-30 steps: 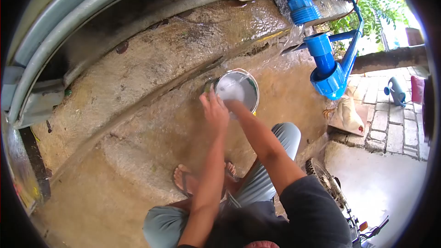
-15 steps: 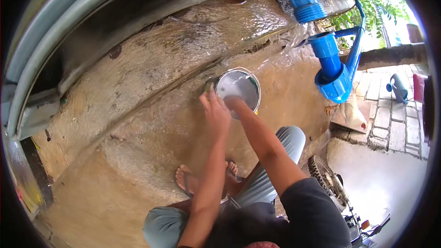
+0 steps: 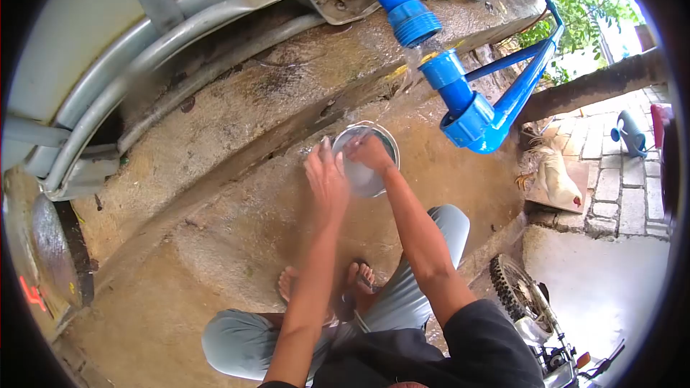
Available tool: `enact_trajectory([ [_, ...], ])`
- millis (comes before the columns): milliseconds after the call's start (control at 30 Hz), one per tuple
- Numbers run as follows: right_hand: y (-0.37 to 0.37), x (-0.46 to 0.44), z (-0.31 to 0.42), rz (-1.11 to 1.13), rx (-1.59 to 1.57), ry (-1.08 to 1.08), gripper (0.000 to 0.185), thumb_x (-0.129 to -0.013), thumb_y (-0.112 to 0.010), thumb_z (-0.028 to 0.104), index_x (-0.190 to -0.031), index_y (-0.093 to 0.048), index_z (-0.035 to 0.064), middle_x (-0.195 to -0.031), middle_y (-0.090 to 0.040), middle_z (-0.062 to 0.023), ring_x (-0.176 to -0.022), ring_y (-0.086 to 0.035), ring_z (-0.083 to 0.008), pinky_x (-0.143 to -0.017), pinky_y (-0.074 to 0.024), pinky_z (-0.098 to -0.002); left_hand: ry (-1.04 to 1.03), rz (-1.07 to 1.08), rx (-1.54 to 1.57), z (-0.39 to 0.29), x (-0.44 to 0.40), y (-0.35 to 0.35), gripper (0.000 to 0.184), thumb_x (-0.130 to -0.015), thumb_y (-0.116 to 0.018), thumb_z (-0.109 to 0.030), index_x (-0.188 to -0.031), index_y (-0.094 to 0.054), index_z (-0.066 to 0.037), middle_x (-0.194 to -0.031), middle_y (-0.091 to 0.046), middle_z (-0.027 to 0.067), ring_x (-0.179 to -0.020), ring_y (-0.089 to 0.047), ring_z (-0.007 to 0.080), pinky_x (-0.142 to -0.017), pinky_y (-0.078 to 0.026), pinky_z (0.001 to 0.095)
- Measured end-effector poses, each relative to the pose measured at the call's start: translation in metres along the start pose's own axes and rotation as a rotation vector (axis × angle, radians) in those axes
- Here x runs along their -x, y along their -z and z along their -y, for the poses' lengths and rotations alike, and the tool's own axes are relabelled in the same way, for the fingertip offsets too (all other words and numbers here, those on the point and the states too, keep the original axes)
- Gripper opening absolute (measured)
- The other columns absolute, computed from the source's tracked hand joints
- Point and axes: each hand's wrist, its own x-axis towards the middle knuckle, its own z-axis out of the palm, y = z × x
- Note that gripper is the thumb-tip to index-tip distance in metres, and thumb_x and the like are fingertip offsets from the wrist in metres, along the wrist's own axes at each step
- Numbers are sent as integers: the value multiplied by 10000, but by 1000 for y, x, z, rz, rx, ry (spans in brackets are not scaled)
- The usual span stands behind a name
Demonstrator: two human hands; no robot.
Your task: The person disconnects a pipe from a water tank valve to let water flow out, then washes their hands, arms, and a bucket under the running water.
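Note:
A round metal-looking bucket (image 3: 368, 181) with a thin wire handle stands on the wet concrete, its mouth facing me and its inside pale and wet. My left hand (image 3: 327, 174) is at its left rim, fingers stretched along the edge and slightly blurred; it appears to hold the bucket steady. Inside the mouth, near the far wall, is my right hand (image 3: 368, 152), with its fingers curled. Whatever those fingers hold, if anything, is hidden. Water (image 3: 411, 75) falls from the open end of a blue pipe (image 3: 415, 23) beyond the bucket.
A blue pipe fitting (image 3: 467, 126) juts in at the upper right. Curved metal framing (image 3: 180, 36) lines the upper left. A white chicken (image 3: 557, 176) is on a board at the right, near a motorcycle (image 3: 535, 309). A blue-grey container (image 3: 630, 134) lies on the paving.
My right hand has moved up inside the bucket, towards its far rim, and shows more now. My left hand stays at the left rim. The view has shifted, moving the pipes leftward.

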Motion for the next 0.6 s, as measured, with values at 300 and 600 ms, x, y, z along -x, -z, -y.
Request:
enact_trajectory([
  [300,-9,20,16,-196,-1037,48,350,-994,-431,332,-1067,-564,16,-933,-629,-117,-817,-625,-209,-733,-517,-353,2,319,676,-21,-19,-69,379,-988,-337,-201,-1247,-562,-39,-1291,-534,194,-1225,-445,357,-1059,-302,430],
  [600,17,51,79,-431,-168,-81,527,-940,-471,437,-1128,-603,-38,-992,-655,-246,-967,-621,-360,-830,-461,-410,-173,394,-111,9,-52,-80,437,-956,-433,-379,-1169,-598,-36,-1189,-579,219,-1091,-551,329,-909,-430,464],
])
